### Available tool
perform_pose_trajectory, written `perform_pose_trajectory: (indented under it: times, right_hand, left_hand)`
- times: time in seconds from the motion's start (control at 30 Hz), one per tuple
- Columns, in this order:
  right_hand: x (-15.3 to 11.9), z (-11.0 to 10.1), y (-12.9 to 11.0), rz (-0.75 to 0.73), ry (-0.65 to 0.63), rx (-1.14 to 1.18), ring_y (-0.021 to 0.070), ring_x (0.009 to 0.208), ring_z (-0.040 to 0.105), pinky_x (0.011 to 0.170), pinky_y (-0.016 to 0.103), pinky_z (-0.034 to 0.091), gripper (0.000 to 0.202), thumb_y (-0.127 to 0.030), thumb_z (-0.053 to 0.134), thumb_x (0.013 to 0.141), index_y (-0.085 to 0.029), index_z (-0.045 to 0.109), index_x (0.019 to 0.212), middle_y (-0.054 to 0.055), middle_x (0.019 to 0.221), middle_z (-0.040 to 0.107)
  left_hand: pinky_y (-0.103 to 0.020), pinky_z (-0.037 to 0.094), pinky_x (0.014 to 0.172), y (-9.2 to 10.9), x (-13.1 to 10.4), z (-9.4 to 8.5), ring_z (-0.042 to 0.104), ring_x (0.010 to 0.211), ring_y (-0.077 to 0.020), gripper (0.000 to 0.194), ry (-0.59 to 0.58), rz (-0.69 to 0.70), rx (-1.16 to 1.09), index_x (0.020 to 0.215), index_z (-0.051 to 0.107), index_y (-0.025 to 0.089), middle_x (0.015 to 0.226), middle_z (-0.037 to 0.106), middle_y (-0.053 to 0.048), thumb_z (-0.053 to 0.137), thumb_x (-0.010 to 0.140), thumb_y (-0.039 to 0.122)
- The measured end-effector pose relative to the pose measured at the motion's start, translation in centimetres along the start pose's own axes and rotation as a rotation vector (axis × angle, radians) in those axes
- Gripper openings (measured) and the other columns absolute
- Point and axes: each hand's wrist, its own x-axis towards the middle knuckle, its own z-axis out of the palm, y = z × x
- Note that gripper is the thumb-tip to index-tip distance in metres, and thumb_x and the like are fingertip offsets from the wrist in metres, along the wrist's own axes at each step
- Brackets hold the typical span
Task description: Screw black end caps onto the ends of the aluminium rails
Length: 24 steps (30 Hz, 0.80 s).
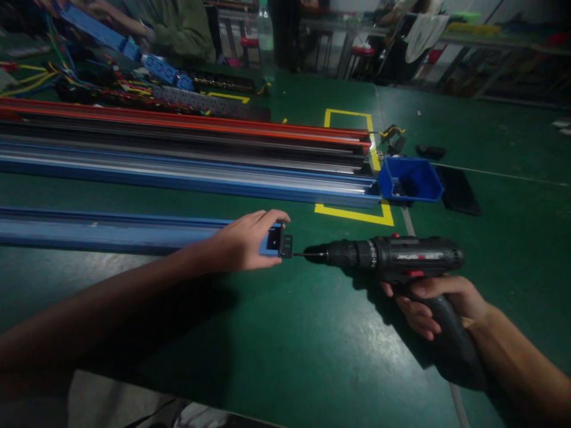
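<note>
My left hand [243, 242] is closed around the right end of a long blue metal profile [134, 233] lying on the green table. A small black slotted end piece [288, 245] sits at that end, beside my fingertips. In my right hand [439, 303] is a black cordless drill [401, 258], lying level and pointing left, with fingers wrapped round its handle. The drill's long thin bit [307, 254] reaches the black end piece; whether it sits in a screw is too small to tell.
Behind lie more long profiles, blue [223, 178] and orange [223, 122]. A blue bin [410, 178] with small dark parts stands at their right end, near yellow tape [357, 214]. Wires [35, 77] and a power strip [209, 104] lie at back left. A person [178, 30] sits across the table.
</note>
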Motion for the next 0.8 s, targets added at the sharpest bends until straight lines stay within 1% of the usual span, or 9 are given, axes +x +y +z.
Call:
perform_pose_trajectory:
  times: [0.17, 0.33, 0.63, 0.8]
  right_hand:
    - [-0.02, 0.00, -0.02, 0.010, -0.019, 0.009, 0.0127, 0.047, 0.064, 0.053, 0.027, 0.062, 0.032, -0.026, 0.074, 0.088, -0.008, 0.079, 0.114, 0.001, 0.062, 0.063]
    - [-0.04, 0.01, -0.09, 0.019, -0.010, 0.013, 0.0133, 0.048, 0.065, 0.054, 0.027, 0.063, 0.032, -0.026, 0.075, 0.088, -0.007, 0.079, 0.114, 0.001, 0.063, 0.064]
    - [0.05, 0.37, 0.00, 0.016, 0.011, 0.019, 0.0130, 0.048, 0.063, 0.053, 0.027, 0.062, 0.030, -0.026, 0.075, 0.088, -0.009, 0.078, 0.112, 0.000, 0.062, 0.063]
    - [0.21, 0.31, 0.21, 0.027, -0.011, 0.037, 0.0132, 0.048, 0.063, 0.053, 0.027, 0.061, 0.031, -0.024, 0.072, 0.088, -0.008, 0.077, 0.114, 0.001, 0.063, 0.064]
  left_hand:
    - [-0.041, 0.049, 0.113, 0.12, 0.07, -0.14, 0.065, 0.128, -0.0276, 0.070, -0.005, 0.008, 0.011, 0.145, 0.047, 0.022, 0.137, 0.065, -0.011, 0.082, 0.086, 0.038]
    - [-0.040, 0.050, 0.112, 0.03, 0.13, -0.06, 0.064, 0.128, -0.0277, 0.071, -0.006, 0.006, 0.022, 0.144, 0.046, 0.021, 0.138, 0.065, -0.011, 0.083, 0.086, 0.037]
    - [-0.040, 0.048, 0.113, 0.17, 0.13, -0.16, 0.064, 0.128, -0.0276, 0.070, -0.031, -0.006, 0.023, 0.145, 0.046, 0.021, 0.137, 0.064, -0.011, 0.081, 0.088, 0.039]
    - [-0.040, 0.048, 0.112, -0.18, 0.17, 0.04, 0.063, 0.127, -0.0276, 0.066, -0.021, 0.022, 0.029, 0.144, 0.048, 0.022, 0.136, 0.064, -0.010, 0.078, 0.089, 0.042]
